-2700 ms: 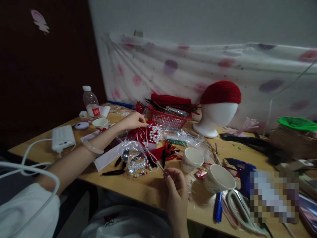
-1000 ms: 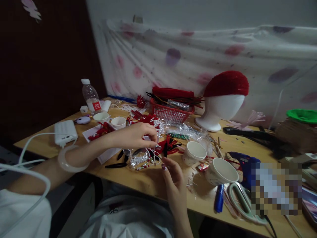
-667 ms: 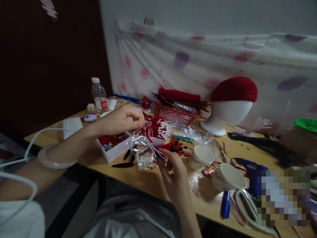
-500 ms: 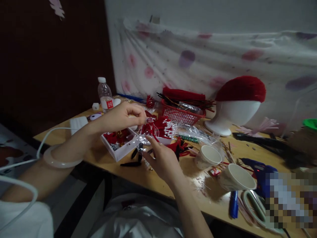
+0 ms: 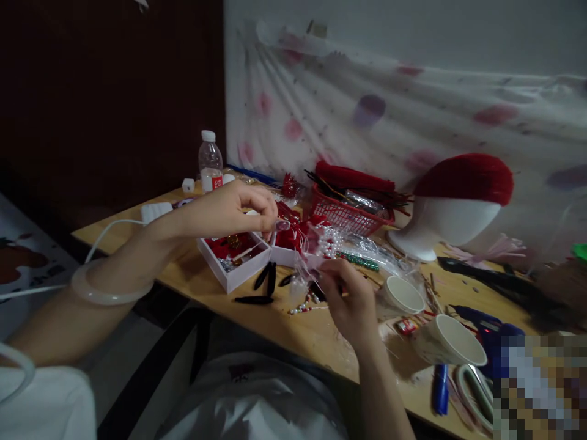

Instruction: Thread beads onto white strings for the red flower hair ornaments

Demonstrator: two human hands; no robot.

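My left hand (image 5: pixel 252 208) is closed in a pinch above a white open box (image 5: pixel 229 281); what its fingertips hold, if anything, is too small to make out. Inside the box lie red and gold ornaments (image 5: pixel 233 244). My right hand (image 5: pixel 351 299) has its thumb and fingers closed on a crinkled clear plastic bag (image 5: pixel 300 284), which hangs to the left of the fingertips. Behind the hands lie red pieces with rows of white pearl beads (image 5: pixel 328 238). Black oval pieces (image 5: pixel 254 300) and a short string of beads (image 5: pixel 305 308) rest near the table's front edge.
A red basket (image 5: pixel 346 214) of red and dark stems stands behind. To its right is a white foam head (image 5: pixel 452 220) with a red cap. Paper cups (image 5: pixel 452 342), a blue glue gun (image 5: pixel 486 324) and a blue marker (image 5: pixel 440 391) are on the right. A bottle (image 5: pixel 211 162) stands back left.
My right hand has moved right, away from my left hand, taking the clear plastic bag with it. My left hand stays pinched near the box. The view has shifted slightly left.
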